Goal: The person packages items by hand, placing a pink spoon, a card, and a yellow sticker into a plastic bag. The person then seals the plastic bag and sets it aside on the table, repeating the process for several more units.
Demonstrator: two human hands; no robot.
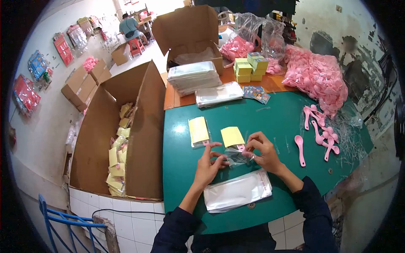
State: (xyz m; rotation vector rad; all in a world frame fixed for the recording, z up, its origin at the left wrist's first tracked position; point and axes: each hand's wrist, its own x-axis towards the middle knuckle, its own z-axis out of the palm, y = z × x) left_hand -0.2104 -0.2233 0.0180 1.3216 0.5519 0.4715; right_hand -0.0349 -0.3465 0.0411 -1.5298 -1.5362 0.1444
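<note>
A clear plastic bag with a yellow card and a pink spoon in it lies on the green table, its clear end toward me. My left hand has its fingertips on the bag's left edge, index finger raised apart. At the right edge, my right hand pinches the plastic between thumb and fingers. Only a bit of the spoon's handle shows below the card. Left of this bag lies another packed bag with a yellow card. A stack of flat clear bags sits nearest me.
Loose pink spoons lie at the right, by a large bag of pink spoons. More bag stacks, yellow card blocks and an open carton stand behind. At left, a tall cardboard box holds packed bags.
</note>
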